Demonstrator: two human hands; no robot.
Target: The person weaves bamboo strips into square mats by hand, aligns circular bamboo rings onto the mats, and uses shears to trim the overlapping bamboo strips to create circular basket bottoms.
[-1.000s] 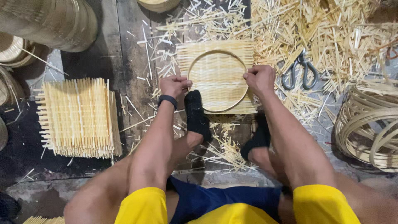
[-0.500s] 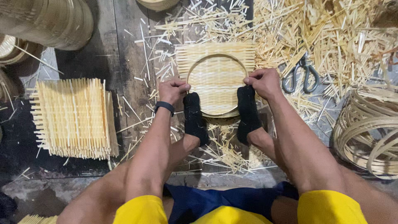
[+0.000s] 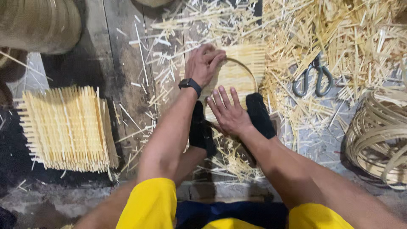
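Legs: the person sits on the floor in yellow shorts, and both black socks (image 3: 202, 127) press on the near edge of the woven mat (image 3: 237, 76), pinning it down. A second ago only one foot was on it; half a second ago both were there.
Right hand: the right hand (image 3: 229, 111) lies flat with the fingers spread wide on the near part of the mat, holding nothing. Earlier it gripped the mat's right edge, so it has crossed toward the middle.
Left hand: the left hand (image 3: 204, 63), watch on the wrist, curls loosely over the mat's far left edge and the thin hoop (image 3: 248, 72) lying on it. It has moved from the near left corner to the far side.
Mat: it rests on the dark floorboards between the feet and the litter of strips, now held mostly by the feet, which frees the hands to shift.
Left side: a stack of woven mats (image 3: 70, 127).
Right side: scissors (image 3: 313, 78) among loose bamboo strips (image 3: 347, 38), coiled hoops (image 3: 377, 135) beyond.
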